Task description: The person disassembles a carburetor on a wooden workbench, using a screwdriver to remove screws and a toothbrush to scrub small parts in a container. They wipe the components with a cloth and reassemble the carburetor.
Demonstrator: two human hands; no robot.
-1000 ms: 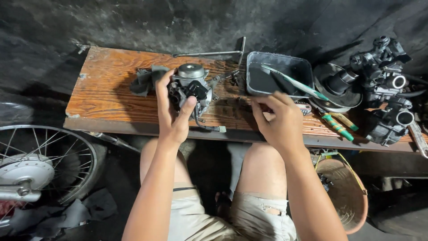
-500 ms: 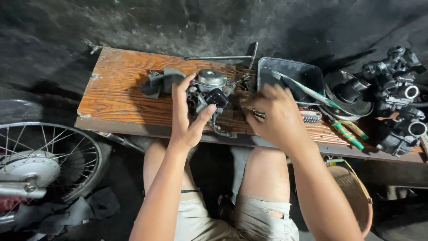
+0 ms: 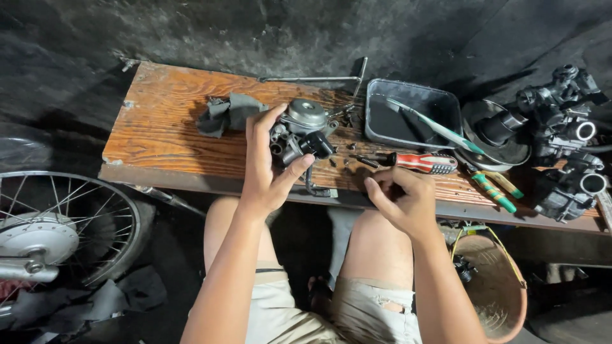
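The left hand grips the carburetor at the near middle of the plank, fingers wrapped round its body, while the right hand hovers off the plank's front edge with fingertips pinched narrow on something too small to make out. That bit could drop between the knees into the dark, and the small loose parts by the red screwdriver could roll off if the plank is jolted. I count one carburetor in hand, two or three more at far right, one tray, one rag, one wheel.
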